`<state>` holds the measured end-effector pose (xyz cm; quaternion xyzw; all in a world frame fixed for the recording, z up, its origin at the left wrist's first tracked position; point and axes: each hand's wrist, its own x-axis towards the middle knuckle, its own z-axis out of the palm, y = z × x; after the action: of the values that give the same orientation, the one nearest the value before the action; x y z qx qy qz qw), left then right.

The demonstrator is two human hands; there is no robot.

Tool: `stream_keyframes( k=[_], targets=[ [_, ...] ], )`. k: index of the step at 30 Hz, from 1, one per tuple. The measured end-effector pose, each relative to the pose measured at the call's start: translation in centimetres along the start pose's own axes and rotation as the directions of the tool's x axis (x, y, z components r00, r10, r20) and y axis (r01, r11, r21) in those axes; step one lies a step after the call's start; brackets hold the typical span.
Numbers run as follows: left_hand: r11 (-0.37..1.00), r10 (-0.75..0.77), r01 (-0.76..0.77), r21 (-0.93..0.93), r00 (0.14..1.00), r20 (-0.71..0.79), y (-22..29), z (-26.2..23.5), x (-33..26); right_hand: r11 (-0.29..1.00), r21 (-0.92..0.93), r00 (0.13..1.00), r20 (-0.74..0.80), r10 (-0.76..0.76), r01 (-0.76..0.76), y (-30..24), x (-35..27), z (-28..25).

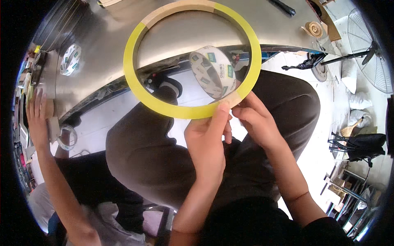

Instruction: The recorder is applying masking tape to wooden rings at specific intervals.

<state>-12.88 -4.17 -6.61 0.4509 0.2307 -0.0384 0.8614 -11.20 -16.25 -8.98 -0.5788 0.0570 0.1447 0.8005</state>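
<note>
A large flat ring point(132, 88), yellow with beige stretches at its top and lower right, is held up before me, its far part over the metal table. My left hand point(209, 137) grips its lower rim, thumb on the front face and fingers beneath. Close beside it, my right hand point(258, 123) is closed at the lower right rim, fingers reaching behind the ring. Through the ring's opening shows a roll of tape point(211, 71) with a white printed liner, against the right fingertips. The ring partly hides that grip.
Another white printed roll point(70, 59) lies on the metal table point(102, 53). At left, a co-worker's hand point(37, 119) is at the table's side, near a clear tape roll point(67, 137). A brown coil point(314, 29) and a black tool point(282, 7) lie far right. A fan point(367, 51) stands beyond.
</note>
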Motion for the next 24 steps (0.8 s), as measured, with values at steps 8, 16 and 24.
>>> stream_keyframes(
  k=[8, 16, 24],
  targets=[
    [0.997, -0.023, 0.025, 0.071, 0.999, -0.025, 0.5, -0.3, 0.0, 0.591, -0.777, 0.976, 0.174, -0.132, 0.219, -11.9, 3.1, 1.9],
    [0.999, 0.020, -0.021, 0.025, 1.000, 0.019, -0.3, -0.7, 0.4, 0.945, -0.222, 0.868, 0.386, 0.311, -0.240, -11.3, 8.8, 2.6],
    [1.000, 0.009, -0.008, -0.027, 1.000, 0.021, -0.5, -0.1, 0.3, 0.989, -0.100, 0.939, 0.315, 0.139, -0.113, -12.3, 6.1, 2.2]
  ],
)
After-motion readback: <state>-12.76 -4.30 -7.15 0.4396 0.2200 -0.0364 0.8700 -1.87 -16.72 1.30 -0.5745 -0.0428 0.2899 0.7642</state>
